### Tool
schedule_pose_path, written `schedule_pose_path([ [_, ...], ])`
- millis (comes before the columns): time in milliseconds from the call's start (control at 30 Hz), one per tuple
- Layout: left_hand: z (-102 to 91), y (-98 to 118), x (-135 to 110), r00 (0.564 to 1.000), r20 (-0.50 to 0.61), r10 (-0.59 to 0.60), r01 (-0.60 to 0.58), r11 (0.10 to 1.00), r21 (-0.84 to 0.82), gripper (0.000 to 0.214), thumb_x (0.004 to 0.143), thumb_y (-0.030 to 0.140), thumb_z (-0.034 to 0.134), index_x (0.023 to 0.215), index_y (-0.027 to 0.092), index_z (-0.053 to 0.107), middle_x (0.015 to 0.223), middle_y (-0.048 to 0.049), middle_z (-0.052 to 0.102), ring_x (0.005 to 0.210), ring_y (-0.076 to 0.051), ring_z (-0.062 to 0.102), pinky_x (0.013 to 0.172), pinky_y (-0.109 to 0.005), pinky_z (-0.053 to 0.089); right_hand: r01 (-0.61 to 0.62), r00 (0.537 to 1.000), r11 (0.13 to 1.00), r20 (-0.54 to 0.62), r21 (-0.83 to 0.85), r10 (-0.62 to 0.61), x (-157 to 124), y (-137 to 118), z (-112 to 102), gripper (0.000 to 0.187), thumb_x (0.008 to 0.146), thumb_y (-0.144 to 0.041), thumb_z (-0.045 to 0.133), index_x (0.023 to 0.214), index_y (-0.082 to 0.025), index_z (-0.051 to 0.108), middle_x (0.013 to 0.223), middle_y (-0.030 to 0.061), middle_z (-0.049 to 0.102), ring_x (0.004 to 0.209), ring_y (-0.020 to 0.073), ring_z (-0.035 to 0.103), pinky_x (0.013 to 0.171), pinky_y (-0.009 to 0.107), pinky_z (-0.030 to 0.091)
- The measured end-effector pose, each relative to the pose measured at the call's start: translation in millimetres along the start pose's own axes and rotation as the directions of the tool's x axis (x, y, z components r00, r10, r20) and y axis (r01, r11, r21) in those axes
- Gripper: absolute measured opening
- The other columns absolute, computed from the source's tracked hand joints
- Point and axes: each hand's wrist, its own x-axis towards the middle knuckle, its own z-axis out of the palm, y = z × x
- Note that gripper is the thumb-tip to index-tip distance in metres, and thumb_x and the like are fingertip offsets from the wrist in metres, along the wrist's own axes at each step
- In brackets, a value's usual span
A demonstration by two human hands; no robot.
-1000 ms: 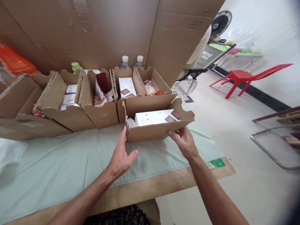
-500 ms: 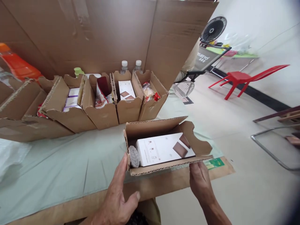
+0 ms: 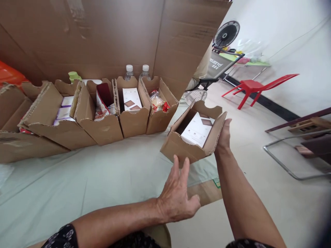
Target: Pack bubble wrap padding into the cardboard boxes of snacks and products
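Open-topped brown corrugated-cardboard box [image 3: 178,148]: is tilting above the pale green cloth [image 3: 124,172], right of the row of similar brown cardboard boxes [image 3: 106,132]; is holding a white rectangular carton [image 3: 196,129]. Left hand [image 3: 178,198]: is spreading its fingers at the near wall. Right hand [image 3: 223,137]: is bracing the right wall; fingers mostly hidden, grip indeterminable.

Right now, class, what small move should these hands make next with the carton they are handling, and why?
Probably lower the handled carton onto the cloth beside the row's rightmost carton: both have a short end toward the camera, and the handled one has the right hand at its outer side, the left hand at its near end.
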Motion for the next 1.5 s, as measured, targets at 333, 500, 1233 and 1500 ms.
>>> schedule_pose_path([
  [333, -19.1, -17, 47, 0.974, 0.057, 0.220, -0.227, 0.956, 0.187, 0.083, 0.074, 0.020, 0.071, 0.154, 0.023, 0.049, 0.178, -0.0167, 0.007, 0.160, -0.047, 0.021, 0.122, -0.069, 0.035, -0.120, 0.993, 0.954, 0.029, 0.275, 0.117, -20, 20, -15, 0.089, 0.092, -0.083, 0.023, 0.146, -0.022, 0.059, 0.142, 0.0157, 0.066, 0.128, 0.0321, 0.065, 0.096, 0.047, 0.057],
  [500, -75.8, -75, -3, 0.941, -0.206, 0.269, -0.137, 0.858, 0.495, 0.058, 0.080, 0.008, 0.062, 0.137, 0.018, 0.064, 0.171, -0.0204, 0.030, 0.159, -0.041, 0.029, 0.122, -0.069, 0.035, -0.147, 0.986, 0.949, 0.115, 0.279, 0.118, -77, 60, -18, 0.085, 0.071, -0.072, 0.078, 0.141, -0.030, 0.058, 0.150, 0.0123, 0.060, 0.135, 0.0360, 0.060, 0.105, 0.051, 0.056],
  [1233, -94.4, -108, -36, 0.836, -0.396, 0.380, -0.031, 0.754, 0.656, 0.029, 0.090, 0.010, 0.055, 0.115, 0.017, 0.069, 0.145, -0.0179, 0.062, 0.148, -0.037, 0.047, 0.110, -0.059, 0.055, -0.102, 0.992, 0.961, 0.097, 0.259, 0.080, 51, 55, 51, 0.070, 0.062, -0.064, 0.085, 0.113, -0.020, 0.067, 0.123, 0.0129, 0.074, 0.112, 0.0298, 0.068, 0.094, 0.045, 0.058],
  [1500, -94.1, -109, -35, 0.831, -0.428, 0.356, -0.042, 0.807, 0.589, 0.030, 0.088, 0.009, 0.055, 0.112, 0.018, 0.070, 0.142, -0.0175, 0.064, 0.146, -0.037, 0.048, 0.110, -0.059, 0.055, -0.006, 0.966, 0.999, -0.257, -0.040, -0.005, 2, 0, 31, 0.044, 0.083, -0.049, 0.071, 0.116, -0.019, 0.070, 0.102, 0.0087, 0.075, 0.095, 0.0247, 0.070, 0.089, 0.044, 0.056],
])
